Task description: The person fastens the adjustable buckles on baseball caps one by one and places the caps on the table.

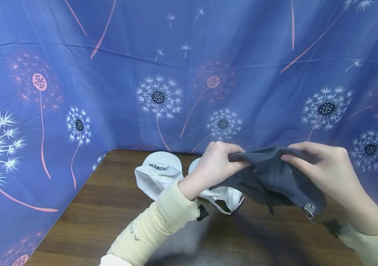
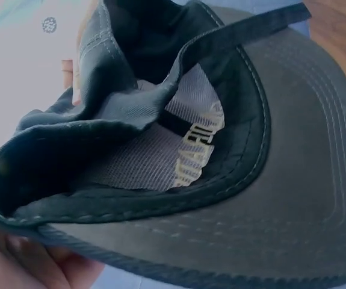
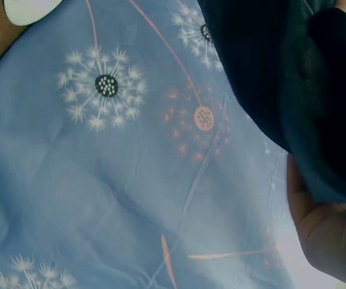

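Note:
A dark grey baseball cap [image 1: 272,173] is held up over the table between both hands. My left hand [image 1: 219,162] pinches one side of its edge with thumb and fingers. On the opposite side, my right hand [image 1: 325,166] grips the cap, its thumb pressed on the fabric. The left wrist view looks into the crown, where pale lining and light lettering show beside the wide brim [image 2: 305,150]. A loose back strap [image 2: 251,29] crosses over the opening, and a metal buckle [image 1: 309,208] hangs at the cap's lower right in the head view.
A white cap [image 1: 159,171] marked COLORADO lies on the brown wooden table [image 1: 92,203] toward the back left. Beside it, partly hidden by my left arm, lies another white cap [image 1: 233,197]. A blue dandelion-print cloth [image 1: 189,48] hangs behind the table and along its left side.

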Motion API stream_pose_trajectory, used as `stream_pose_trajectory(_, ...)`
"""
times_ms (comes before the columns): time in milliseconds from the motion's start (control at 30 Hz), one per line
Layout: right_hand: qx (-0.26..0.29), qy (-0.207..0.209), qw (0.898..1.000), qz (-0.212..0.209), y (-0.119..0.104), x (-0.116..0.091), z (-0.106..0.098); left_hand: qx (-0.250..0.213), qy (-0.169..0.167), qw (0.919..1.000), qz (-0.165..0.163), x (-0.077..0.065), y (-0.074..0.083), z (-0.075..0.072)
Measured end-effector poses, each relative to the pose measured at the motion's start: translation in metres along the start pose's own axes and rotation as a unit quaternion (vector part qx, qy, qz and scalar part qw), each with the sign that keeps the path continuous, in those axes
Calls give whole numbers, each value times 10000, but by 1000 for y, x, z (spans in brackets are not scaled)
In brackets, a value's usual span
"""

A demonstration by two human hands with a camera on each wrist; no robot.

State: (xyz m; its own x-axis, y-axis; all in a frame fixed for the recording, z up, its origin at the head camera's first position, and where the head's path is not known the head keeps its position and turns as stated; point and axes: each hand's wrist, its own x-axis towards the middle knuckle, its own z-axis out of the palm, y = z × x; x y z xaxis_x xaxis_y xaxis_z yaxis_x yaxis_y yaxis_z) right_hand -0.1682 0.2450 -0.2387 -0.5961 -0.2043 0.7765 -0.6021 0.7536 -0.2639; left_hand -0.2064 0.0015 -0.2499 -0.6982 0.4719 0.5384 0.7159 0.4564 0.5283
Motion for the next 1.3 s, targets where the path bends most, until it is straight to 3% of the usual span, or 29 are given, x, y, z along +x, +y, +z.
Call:
stream_pose_trajectory(167,194,86,9996,161,-2,-1,2,-290,-93,9989,-361,-4,-3,-4)
stream_pose_trajectory(467,252,144,9985,471,-3,-3,4,-763,-11,9963,-407,-20,-8,-15)
stream_pose_trajectory(567,390,68,9966,728,-5,-3,6,-650,172,9973,-291,-25,-8,-19)
stream_pose_trajectory(700,488,-101,9933,1042,-8,-4,10,44,659,9975,253,-29,-9,-23)
stream_pose_trajectory(833,573,-354,9902,1221,-10,-5,16,341,954,9929,623,-31,-11,-28)
stream_pose_trajectory(1000,828,-717,9824,1512,-9,-8,25,308,882,9941,557,-35,-11,-34)
stream_pose_trajectory(1300,1366,-1092,9712,1622,-7,-13,49,336,621,9968,374,-43,-23,-41)
